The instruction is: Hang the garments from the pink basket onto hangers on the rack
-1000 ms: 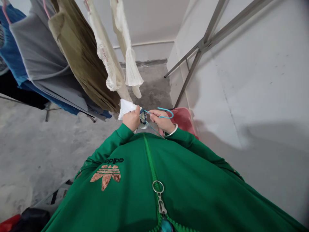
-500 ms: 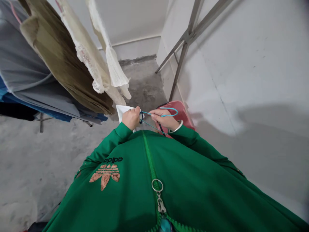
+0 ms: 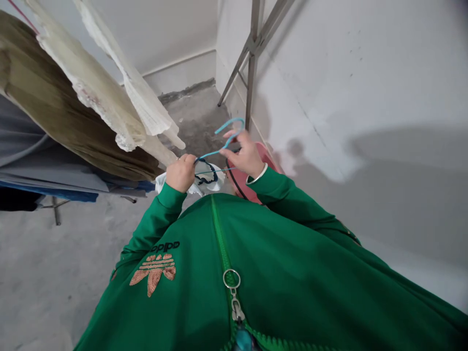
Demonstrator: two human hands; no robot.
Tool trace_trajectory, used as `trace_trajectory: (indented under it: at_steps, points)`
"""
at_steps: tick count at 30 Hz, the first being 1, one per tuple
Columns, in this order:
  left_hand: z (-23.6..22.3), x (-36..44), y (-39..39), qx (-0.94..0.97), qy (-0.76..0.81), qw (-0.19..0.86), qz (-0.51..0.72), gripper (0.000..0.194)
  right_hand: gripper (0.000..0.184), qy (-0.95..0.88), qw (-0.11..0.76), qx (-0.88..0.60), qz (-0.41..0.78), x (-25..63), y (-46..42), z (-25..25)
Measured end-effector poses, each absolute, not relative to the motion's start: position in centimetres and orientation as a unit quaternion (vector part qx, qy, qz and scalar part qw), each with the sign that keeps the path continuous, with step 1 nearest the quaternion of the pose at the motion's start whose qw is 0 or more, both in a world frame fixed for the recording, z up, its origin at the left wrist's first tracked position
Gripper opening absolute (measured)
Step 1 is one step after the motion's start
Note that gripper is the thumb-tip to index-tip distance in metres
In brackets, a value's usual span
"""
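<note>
The right hand has risen away from the left, pinching a teal wire; in the head view, the left hand grips its other end above a white cloth with navy thread. Upside-down "adidas" lettering marks the green jacket.

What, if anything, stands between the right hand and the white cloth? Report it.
Only the blue wire: it runs from the right hand across the gap to the left hand, passing just above the white cloth. Nothing else visible stands between them.
</note>
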State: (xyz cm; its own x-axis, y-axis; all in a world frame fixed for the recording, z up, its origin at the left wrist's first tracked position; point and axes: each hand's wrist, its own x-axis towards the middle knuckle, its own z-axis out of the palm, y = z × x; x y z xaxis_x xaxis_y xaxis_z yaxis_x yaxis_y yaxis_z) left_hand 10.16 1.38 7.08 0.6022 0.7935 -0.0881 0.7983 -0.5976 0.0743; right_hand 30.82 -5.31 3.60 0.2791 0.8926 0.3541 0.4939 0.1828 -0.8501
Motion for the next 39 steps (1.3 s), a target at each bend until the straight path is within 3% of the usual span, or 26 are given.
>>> trace_trajectory:
  at_steps: [3,8,12,17,21,30,39]
  points:
    - [7.3,9.6,1.8,0.868,0.487,0.062,0.068,0.026,0.023,-0.577,0.514,-0.629,0.081,30.2,-6.7,1.9]
    - [7.9,9.1,1.7,0.87,0.462,0.097,0.144,0.029,0.028,-0.64,0.332,-0.659,0.213,27.0,-6.8,-2.6]
    - [8.7,9.1,0.3,0.88,0.428,0.131,0.157,0.031,0.029,-0.548,0.306,-0.738,0.246,25.2,-3.5,-5.3]
    - [9.5,8.3,-0.8,0.877,0.41,0.158,0.192,0.031,0.012,-0.468,0.378,-0.718,0.351,24.8,-0.9,-7.7]
    - [9.2,6.6,0.1,0.867,0.414,0.134,0.243,0.027,0.01,-0.385,0.441,-0.699,0.411,26.9,-0.7,-9.3]
    - [7.1,1.9,1.9,0.872,0.417,0.067,0.246,0.023,0.013,-0.301,0.529,-0.683,0.403,34.5,-2.4,-8.0]
    - [6.2,2.9,1.6,0.877,0.439,-0.057,0.186,0.015,0.014,-0.298,0.603,-0.665,0.324,34.7,-3.5,-4.9]
